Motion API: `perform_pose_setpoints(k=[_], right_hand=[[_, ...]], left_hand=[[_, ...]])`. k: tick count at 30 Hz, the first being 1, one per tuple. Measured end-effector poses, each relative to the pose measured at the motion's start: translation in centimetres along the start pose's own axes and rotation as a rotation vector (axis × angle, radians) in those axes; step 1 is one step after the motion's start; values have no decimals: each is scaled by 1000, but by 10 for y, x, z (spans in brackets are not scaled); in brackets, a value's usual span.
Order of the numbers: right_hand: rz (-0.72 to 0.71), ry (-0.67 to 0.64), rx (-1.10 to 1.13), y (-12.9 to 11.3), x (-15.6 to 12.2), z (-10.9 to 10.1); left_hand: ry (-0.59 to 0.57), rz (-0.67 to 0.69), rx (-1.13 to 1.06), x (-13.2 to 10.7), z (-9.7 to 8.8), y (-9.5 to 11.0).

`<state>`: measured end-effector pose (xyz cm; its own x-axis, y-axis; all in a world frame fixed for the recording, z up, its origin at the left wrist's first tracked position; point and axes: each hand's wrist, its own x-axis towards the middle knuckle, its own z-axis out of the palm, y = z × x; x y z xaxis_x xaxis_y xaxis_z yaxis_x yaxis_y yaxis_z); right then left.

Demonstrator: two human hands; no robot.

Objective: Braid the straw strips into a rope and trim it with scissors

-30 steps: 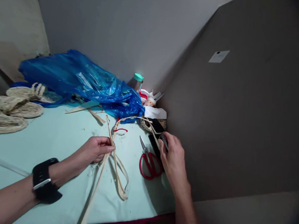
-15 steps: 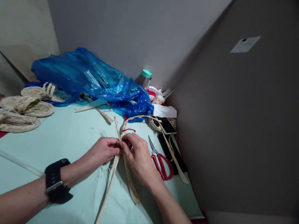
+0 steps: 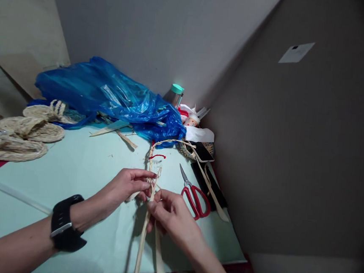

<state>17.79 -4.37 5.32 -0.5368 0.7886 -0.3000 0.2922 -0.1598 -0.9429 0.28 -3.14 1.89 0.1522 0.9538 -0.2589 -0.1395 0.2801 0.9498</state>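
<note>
Pale flat straw strips (image 3: 141, 245) hang down toward me from between my hands. My left hand (image 3: 129, 186), with a black watch on its wrist, is closed on the lower end of a thin straw braid (image 3: 151, 153). That braid curves up and away to the right, with a red tie near its bend. Slightly lower and to the right, my right hand (image 3: 170, 214) pinches a straw strip between thumb and fingers. Red-handled scissors (image 3: 196, 197) lie just right of my right hand, blades pointing away.
A blue plastic bag (image 3: 109, 90) spreads along the back wall. Woven straw slippers (image 3: 11, 149) lie at the left. A phone (image 3: 204, 152) rests by a small basket (image 3: 188, 152), with a green-lidded bottle (image 3: 176, 94) behind. A long strip (image 3: 216, 199) crosses a dark flat object at the right.
My right hand has drawn apart from my left, down and toward me, with a straw strip. The hanging strips have shifted right. My left hand stays nearly where it was.
</note>
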Motion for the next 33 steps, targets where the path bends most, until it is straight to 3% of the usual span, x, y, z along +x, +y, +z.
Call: perform_pose_setpoints(k=[6, 12, 15, 19, 25, 33], right_hand=[[-123, 145, -370, 11, 7, 12], [-126, 238, -486, -5, -3, -12], [-156, 287, -412, -10, -9, -31], [-148, 237, -143, -6, -9, -43], [-117, 180, -70, 7, 2, -41], [-84, 111, -89, 1, 5, -35]], left_hand=[[42, -67, -17, -4, 3, 10], [-6, -91, -50, -5, 1, 16], [-8, -55, -56, -5, -2, 15], [30, -51, -62, -5, -3, 14], [39, -100, -58, -2, -4, 10], [142, -139, 10, 2, 0, 7]])
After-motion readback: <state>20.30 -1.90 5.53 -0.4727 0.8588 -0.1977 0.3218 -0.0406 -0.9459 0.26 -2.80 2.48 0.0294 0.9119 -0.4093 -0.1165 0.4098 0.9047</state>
